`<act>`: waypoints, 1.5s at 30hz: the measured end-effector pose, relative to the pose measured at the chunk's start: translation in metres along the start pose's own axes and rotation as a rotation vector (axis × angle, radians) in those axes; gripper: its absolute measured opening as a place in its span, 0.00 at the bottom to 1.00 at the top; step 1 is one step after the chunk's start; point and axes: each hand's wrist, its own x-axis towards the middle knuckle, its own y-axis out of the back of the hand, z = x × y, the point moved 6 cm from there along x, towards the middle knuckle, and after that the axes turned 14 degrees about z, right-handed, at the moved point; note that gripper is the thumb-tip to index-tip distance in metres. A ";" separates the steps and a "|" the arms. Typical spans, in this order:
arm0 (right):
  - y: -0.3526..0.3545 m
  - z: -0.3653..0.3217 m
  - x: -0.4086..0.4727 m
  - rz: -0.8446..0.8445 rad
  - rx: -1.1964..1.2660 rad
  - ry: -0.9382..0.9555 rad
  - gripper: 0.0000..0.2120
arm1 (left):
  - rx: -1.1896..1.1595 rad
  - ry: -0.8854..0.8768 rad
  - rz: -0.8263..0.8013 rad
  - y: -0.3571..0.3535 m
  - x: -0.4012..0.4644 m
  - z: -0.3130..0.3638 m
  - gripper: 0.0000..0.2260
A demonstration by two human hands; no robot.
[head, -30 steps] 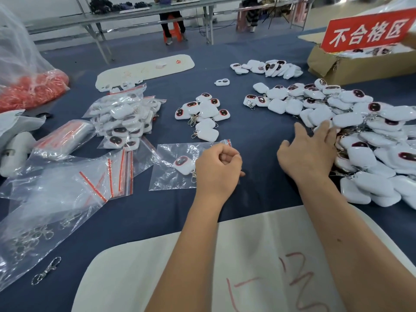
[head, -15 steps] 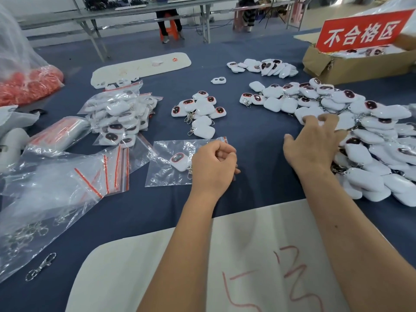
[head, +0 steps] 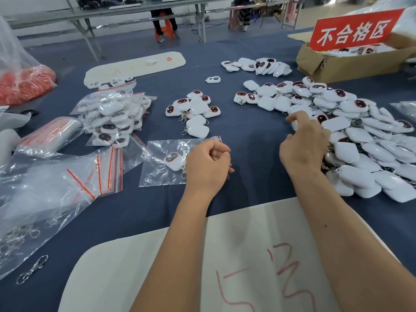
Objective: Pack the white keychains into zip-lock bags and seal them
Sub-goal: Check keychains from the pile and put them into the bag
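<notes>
Blue counter point(head: 254, 136) lies bare between hands. Left hand point(head: 208, 164) pinches the zip-lock bag point(head: 162, 164) mouth, one white keychain point(head: 174, 161) inside; right hand point(head: 302, 144), fingers curled, reaches into the keychain pile point(head: 360, 136) along the right edge.

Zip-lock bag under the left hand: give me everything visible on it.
The zip-lock bag is clear, crinkled, glossy plastic lying flat on the blue table cover. A red zip strip shows at its far right corner, by the mouth. Inside lies one white keychain, its dark oval window rimmed in red facing up, its metal clasp toward the mouth. The left hand, fingers curled, covers the bag's right edge and appears to hold it there; whether the mouth is sealed cannot be seen. The pile of empty bags lies just to its left.
</notes>
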 end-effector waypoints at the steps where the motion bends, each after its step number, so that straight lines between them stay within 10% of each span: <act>1: 0.002 -0.004 -0.002 0.008 0.100 0.005 0.21 | -0.004 0.005 0.005 0.000 0.000 0.000 0.08; 14: -0.017 -0.074 -0.062 -0.622 1.015 -0.110 0.07 | -0.115 -0.085 0.129 0.031 0.011 0.011 0.07; 27: -0.023 -0.077 -0.069 -0.738 0.988 -0.088 0.10 | -0.214 0.180 0.002 0.029 0.011 -0.008 0.09; 45: -0.019 -0.078 -0.067 -0.635 0.937 -0.071 0.08 | -0.164 0.013 -0.041 0.028 0.012 -0.003 0.06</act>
